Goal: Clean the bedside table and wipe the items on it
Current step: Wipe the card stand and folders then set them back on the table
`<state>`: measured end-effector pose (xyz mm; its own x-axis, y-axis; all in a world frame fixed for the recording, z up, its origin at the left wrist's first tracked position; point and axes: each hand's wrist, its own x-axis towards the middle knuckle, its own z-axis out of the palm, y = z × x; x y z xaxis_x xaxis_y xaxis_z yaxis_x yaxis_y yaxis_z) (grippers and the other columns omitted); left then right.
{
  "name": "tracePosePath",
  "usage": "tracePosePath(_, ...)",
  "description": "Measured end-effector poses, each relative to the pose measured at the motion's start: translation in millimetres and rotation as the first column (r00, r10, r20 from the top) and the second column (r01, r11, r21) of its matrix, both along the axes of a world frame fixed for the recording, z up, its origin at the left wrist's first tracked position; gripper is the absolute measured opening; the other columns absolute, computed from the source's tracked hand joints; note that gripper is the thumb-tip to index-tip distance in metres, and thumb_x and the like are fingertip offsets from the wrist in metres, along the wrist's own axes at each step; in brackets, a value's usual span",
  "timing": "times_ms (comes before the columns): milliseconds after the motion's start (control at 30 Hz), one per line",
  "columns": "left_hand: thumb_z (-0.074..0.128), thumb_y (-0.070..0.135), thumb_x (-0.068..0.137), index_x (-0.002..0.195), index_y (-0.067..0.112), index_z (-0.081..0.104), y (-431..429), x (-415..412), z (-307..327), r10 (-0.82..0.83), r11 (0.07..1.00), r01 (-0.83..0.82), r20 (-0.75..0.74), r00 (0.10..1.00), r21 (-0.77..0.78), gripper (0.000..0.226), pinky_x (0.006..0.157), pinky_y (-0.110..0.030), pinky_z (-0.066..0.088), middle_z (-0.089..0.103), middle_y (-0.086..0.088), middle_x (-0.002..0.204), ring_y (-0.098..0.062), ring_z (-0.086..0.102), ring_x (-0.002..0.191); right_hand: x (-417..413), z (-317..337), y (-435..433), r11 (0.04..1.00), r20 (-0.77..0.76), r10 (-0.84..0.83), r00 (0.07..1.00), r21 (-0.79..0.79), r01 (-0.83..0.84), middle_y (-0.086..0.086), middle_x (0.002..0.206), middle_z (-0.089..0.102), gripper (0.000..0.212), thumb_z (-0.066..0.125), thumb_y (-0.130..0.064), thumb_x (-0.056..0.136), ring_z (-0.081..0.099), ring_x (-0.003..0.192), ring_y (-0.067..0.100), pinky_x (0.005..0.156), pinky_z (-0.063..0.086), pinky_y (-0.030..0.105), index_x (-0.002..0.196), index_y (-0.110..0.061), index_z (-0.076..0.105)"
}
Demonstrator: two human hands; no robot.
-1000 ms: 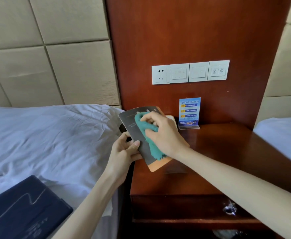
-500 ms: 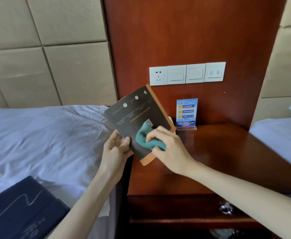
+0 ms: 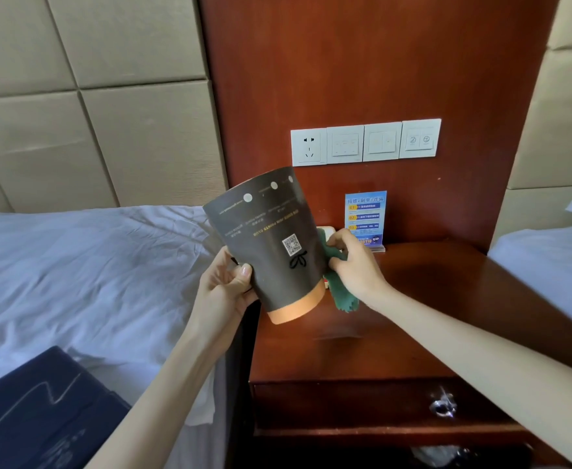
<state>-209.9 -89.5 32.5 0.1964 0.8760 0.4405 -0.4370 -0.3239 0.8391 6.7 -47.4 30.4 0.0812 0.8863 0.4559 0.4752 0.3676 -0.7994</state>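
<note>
A dark grey card [image 3: 264,245] with an orange lower edge and a QR code is held up above the left edge of the wooden bedside table [image 3: 413,316]. My left hand [image 3: 225,286] grips the card's lower left edge, thumb on its front. My right hand [image 3: 352,262] holds a green cloth [image 3: 344,297] against the card's right side, partly behind it. The cloth's tail hangs below the hand.
A blue sign in a clear stand [image 3: 366,220] stands at the table's back by the wood panel with the socket and switches [image 3: 366,143]. Beds with white sheets [image 3: 91,272] lie on both sides. A dark blue box [image 3: 37,418] rests on the left bed. A drawer [image 3: 379,404] sits below the tabletop.
The card has been raised and turned more upright and bowed. My right hand with the cloth has slid from the card's front face to its right edge.
</note>
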Motion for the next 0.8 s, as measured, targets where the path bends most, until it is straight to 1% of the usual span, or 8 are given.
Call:
tracePosePath(100,0.038,-0.008,0.094,0.121,0.008,0.056,2.7,-3.7,0.5,0.042,0.998,-0.042,0.019,0.999,-0.043,0.036,0.080,-0.036,0.057,0.060,-0.017,0.101,-0.025,0.062,0.095,9.6,0.0,4.3,0.998,-0.075,-0.020,0.997,-0.056,0.016,0.002,0.100,0.061,0.024,0.053,0.003,0.086,0.059,0.089,0.015,0.064,0.042,0.016,0.100,-0.016,0.054)
tracePosePath(200,0.039,-0.009,0.093,0.123,0.003,0.054,5.6,-6.1,-1.5,0.095,0.992,-0.092,0.029,0.995,-0.092,0.035,0.079,-0.035,0.057,0.056,-0.023,0.114,-0.032,0.058,0.105,24.0,4.7,3.5,0.998,-0.087,-0.063,0.994,-0.017,0.062,-0.004,0.096,0.058,0.034,0.053,0.004,0.086,0.056,0.087,0.009,0.062,0.039,0.017,0.106,-0.024,0.052)
tracePosePath(333,0.039,-0.009,0.092,0.117,-0.002,0.057,7.8,-2.6,-6.2,0.081,0.989,-0.075,0.042,0.996,-0.124,0.031,0.078,-0.033,0.057,0.060,-0.023,0.114,-0.030,0.063,0.103,41.5,10.8,-7.4,0.999,0.124,-0.023,0.992,0.050,0.017,-0.020,0.094,0.050,0.043,0.053,0.002,0.089,0.055,0.086,0.005,0.054,0.043,0.012,0.115,-0.032,0.050)
tracePosePath(433,0.040,-0.007,0.092,0.107,0.007,0.066,7.9,2.9,-9.8,0.048,0.990,-0.040,0.056,0.997,-0.138,0.033,0.075,-0.030,0.057,0.069,-0.014,0.104,-0.023,0.068,0.094,61.8,9.5,-14.8,0.991,0.334,-0.113,0.936,0.104,0.083,-0.009,0.107,0.053,0.029,0.052,-0.004,0.088,0.050,0.100,0.011,0.070,0.051,0.029,0.102,-0.028,0.058)
tracePosePath(467,0.040,-0.006,0.092,0.103,0.009,0.069,6.8,5.0,-10.7,0.033,0.989,-0.026,0.050,0.998,-0.143,0.034,0.074,-0.029,0.057,0.071,-0.011,0.101,-0.021,0.069,0.091,70.2,8.6,-16.6,0.987,0.388,-0.156,0.908,0.097,0.128,-0.006,0.104,0.054,0.024,0.052,-0.006,0.088,0.051,0.098,0.013,0.068,0.049,0.030,0.095,-0.028,0.059)
tracePosePath(567,0.042,-0.001,0.093,0.094,0.011,0.073,2.6,13.3,-12.8,-0.002,0.983,0.004,0.011,1.000,-0.183,0.032,0.071,-0.026,0.056,0.073,-0.011,0.097,-0.020,0.070,0.088,95.8,2.3,-21.7,0.975,0.449,-0.217,0.867,0.060,0.213,-0.008,0.082,0.050,0.026,0.052,-0.004,0.085,0.050,0.085,0.014,0.061,0.035,0.020,0.076,-0.026,0.062)
tracePosePath(667,0.046,0.003,0.090,0.092,0.009,0.073,-1.1,24.7,-11.5,-0.038,0.967,0.039,0.010,0.999,-0.252,0.028,0.068,-0.027,0.057,0.073,-0.014,0.096,-0.020,0.071,0.084,116.6,-9.0,-27.5,0.983,0.392,-0.170,0.904,0.000,0.184,-0.009,0.073,0.045,0.037,0.049,0.011,0.079,0.048,0.077,0.012,0.058,0.031,0.011,0.068,-0.020,0.066)
tracePosePath(800,0.053,0.009,0.081,0.094,0.004,0.070,-3.0,39.9,0.5,-0.054,0.950,0.061,0.032,0.998,-0.306,0.022,0.067,-0.027,0.058,0.072,-0.014,0.092,-0.021,0.070,0.079,128.6,-19.1,-35.6,0.994,0.343,-0.087,0.935,-0.032,0.105,-0.004,0.078,0.049,0.048,0.047,0.016,0.076,0.053,0.072,0.013,0.058,0.043,0.021,0.099,-0.024,0.060)
